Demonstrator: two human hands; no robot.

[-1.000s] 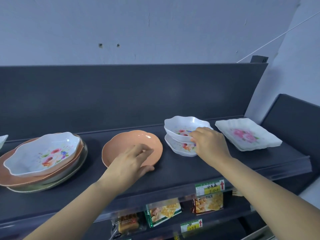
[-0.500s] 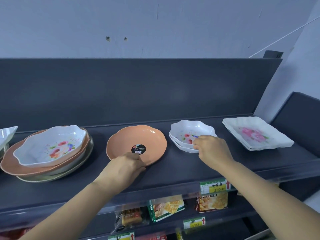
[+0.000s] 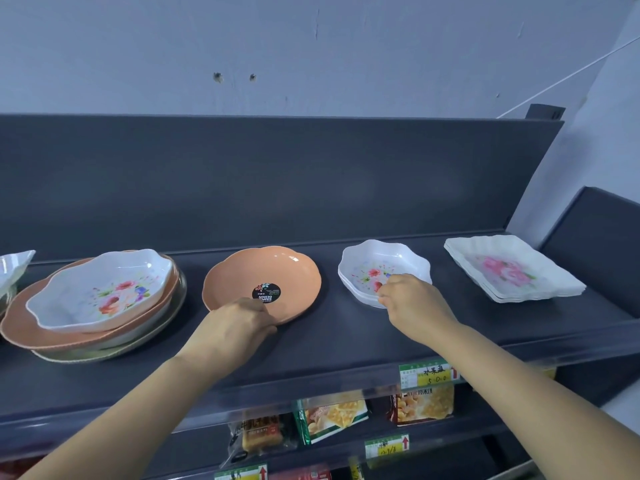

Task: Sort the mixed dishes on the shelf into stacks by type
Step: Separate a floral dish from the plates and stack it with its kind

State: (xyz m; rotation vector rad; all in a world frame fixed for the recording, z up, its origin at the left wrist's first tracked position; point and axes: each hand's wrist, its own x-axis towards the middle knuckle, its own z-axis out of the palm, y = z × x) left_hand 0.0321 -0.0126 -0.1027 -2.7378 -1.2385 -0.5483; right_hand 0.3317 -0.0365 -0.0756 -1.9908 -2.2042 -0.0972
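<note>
While the left hand (image 3: 235, 323) lies at the near edge of the peach scalloped plate (image 3: 277, 268), its fingers are curled over that rim and grip it; the thumb is hidden, so how far it goes under cannot be told. This plate sits flat on the dark grey shelf (image 3: 346, 344), about midway along it, with a round black sticker (image 3: 266, 292) in its well just beyond the knuckles. To its right, apart from it, stand the small white floral bowls (image 3: 381, 258), nested one in another. The right hand (image 3: 412, 303) is at their near rim, its fingers bent close together and pinching the edge of the top one. Farther right, well apart, a stack of white rectangular plates (image 3: 512, 271) with a pink rose print lies near the shelf's end. On the left a mixed pile stands: a large white floral bowl (image 3: 104, 285) on top of another peach plate (image 3: 20, 327), with a white dish and a pale greenish plate (image 3: 169, 313) below. One more white dish (image 3: 14, 265) shows at the left border. Under the shelf hang price tags (image 3: 426, 374) and snack packets (image 3: 332, 419).
</note>
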